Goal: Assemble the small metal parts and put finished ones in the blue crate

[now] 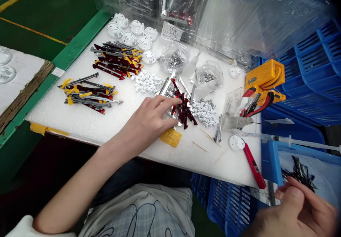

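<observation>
My left hand [150, 118] reaches over a small pile of dark red strips [184, 111], thumb and forefinger apart at its left side. Silver strips [168, 84] lie mixed in behind the red ones. A yellow patch [171, 137] lies just below my thumb. At the lower right, my right hand [298, 208] is partly blurred, with its fingers curled together; whatever they may hold is hidden. It is near a blue bin [275, 159] containing slender black parts [299, 173].
White foam board [112, 123] bears yellow-tagged strip bundles [117, 61], white round parts [128, 38], small white pieces [146, 82] and bags of tiny metal parts [174, 59]. Rightward are a yellow tape dispenser [266, 79], pliers [258, 103], a syringe [306, 143] and a red cutter [254, 166].
</observation>
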Demonstrator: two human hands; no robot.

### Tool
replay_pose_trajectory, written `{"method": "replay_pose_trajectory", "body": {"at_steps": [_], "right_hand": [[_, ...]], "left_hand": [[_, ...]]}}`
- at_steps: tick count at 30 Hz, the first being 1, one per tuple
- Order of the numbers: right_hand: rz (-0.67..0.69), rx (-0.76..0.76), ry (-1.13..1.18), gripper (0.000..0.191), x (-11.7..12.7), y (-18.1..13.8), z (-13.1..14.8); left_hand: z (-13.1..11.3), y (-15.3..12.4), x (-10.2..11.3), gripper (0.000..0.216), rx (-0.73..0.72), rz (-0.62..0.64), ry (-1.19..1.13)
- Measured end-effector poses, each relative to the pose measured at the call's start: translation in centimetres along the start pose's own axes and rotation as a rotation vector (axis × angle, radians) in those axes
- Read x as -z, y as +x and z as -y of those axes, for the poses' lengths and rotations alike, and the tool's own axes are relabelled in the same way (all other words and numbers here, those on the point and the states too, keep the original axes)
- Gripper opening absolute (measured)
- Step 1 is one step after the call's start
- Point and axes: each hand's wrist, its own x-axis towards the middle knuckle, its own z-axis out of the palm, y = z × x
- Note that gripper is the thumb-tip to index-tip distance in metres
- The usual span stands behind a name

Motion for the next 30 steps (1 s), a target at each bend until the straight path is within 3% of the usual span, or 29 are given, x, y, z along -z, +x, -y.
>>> {"method": "replay_pose_trajectory", "body": {"at_steps": [3, 10, 15, 19, 21, 23, 27, 30], "right_hand": [[-0.140, 0.047, 0.045, 0.016, -0.9, -0.6, 0.8], [-0.084, 0.011, 0.170, 0.015, -2.4, -1.2, 1.4], [-0.047, -0.001, 0.218, 0.018, -2.8, -1.4, 1.4], [-0.015, -0.035, 0.257, 0.018, -3.2, -1.9, 2.5], [0.086, -0.063, 0.275, 0.013, -3.5, -2.5, 3.8], [0.274, -0.061, 0.301, 0.006, -3.9, -3.3, 5.5], [0.741, 0.063, 0.485, 0.017, -5.2, -5.1, 8.7], [0.842, 0.142, 0.573, 0.030, -6.3, -6.0, 9.9]], "left_hand": [[0.4, 0.8, 0.8, 0.032, -0.036, 0.038, 0.014], [0.0, 1.1, 0.7, 0.030, -0.011, 0.069, 0.043], [0.2, 0.9, 0.8, 0.031, -0.025, 0.010, 0.054], [-1.1, 0.4, 1.9, 0.023, 0.016, -0.116, -0.069], [-2.7, -0.1, 2.2, 0.020, 0.056, -0.186, -0.203], [-4.8, -0.6, 2.1, 0.019, 0.154, -0.221, -0.428], [-9.1, -1.3, 0.7, 0.017, 0.604, -0.397, -1.072], [-11.0, -1.6, -0.6, 0.020, 0.857, -0.513, -1.417]]}}
